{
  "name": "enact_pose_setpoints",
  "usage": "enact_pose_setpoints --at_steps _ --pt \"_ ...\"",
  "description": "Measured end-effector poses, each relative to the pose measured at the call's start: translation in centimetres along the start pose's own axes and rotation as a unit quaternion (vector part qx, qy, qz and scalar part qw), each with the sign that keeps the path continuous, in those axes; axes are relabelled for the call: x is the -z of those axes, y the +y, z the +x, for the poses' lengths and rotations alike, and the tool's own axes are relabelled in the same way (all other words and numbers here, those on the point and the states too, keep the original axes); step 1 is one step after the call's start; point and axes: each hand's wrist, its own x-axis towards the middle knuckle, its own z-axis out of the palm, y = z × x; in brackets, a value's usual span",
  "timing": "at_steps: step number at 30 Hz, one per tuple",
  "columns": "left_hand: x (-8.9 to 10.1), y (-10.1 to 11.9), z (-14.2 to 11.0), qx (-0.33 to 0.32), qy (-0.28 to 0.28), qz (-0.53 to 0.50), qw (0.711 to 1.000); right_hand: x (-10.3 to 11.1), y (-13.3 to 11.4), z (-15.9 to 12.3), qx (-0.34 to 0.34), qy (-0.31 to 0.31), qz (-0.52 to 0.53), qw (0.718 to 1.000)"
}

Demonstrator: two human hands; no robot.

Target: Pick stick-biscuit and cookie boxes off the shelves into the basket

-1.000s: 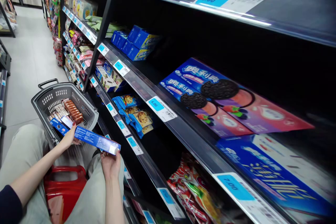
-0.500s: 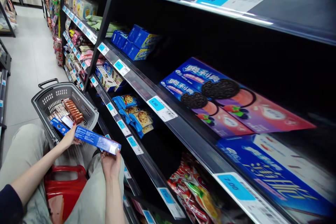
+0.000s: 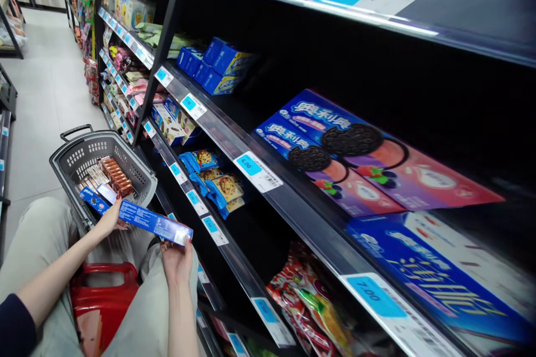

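I hold a long blue biscuit box level in front of my knees with both hands. My left hand grips its far end, fingers curled round it, just beside the grey shopping basket. My right hand holds the near end from below, fingers closed on it. The basket stands on the floor and contains several brown and white packs.
Black shop shelves run along my right with blue price tags, blue cookie boxes, chip-cookie packs and red snack bags. A red object sits between my legs. The grey aisle floor stretches away at the left.
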Motion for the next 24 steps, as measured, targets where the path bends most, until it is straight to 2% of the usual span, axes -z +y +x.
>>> enact_pose_setpoints --at_steps 11,24 --pt "-0.1 0.1 0.0 0.015 0.008 -0.011 1.000 0.0 0.1 0.0 0.002 0.007 0.003 1.000" --pt "-0.3 0.6 -0.4 0.023 0.015 -0.009 1.000 1.1 0.4 0.6 0.005 0.009 -0.011 1.000"
